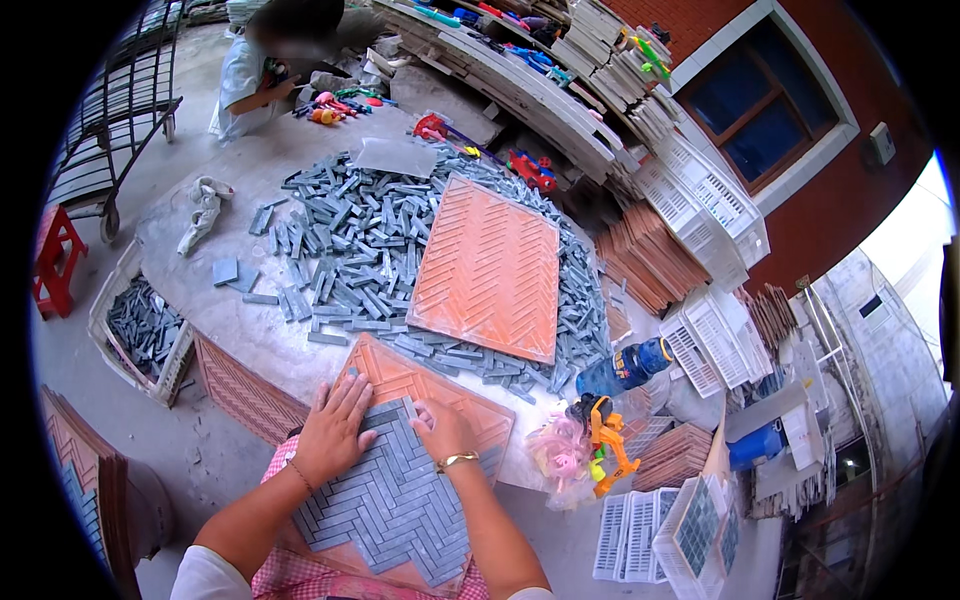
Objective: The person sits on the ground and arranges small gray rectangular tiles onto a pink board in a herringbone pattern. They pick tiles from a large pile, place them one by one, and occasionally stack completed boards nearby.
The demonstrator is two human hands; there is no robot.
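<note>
An orange mould board [375,365] with herringbone grooves lies tilted across my lap and the table edge. Narrow grey stone strips [390,500] fill much of it in a zigzag pattern; grooves at its far end and right side are bare. My left hand [340,425] lies open on the board's upper left, fingers stretched over the grooves and a bit of grey at the fingertips. Beside it, my right hand [442,432] is closed with curled fingers at the far edge of the laid strips. What its fingertips hold, if anything, is hidden.
A heap of loose grey strips [345,235] covers the table, with a second orange board [490,270] on top. A blue bottle [625,368] and toys [610,445] stand right. A basket of strips [145,320] is left. Another person [250,90] sits at the far left.
</note>
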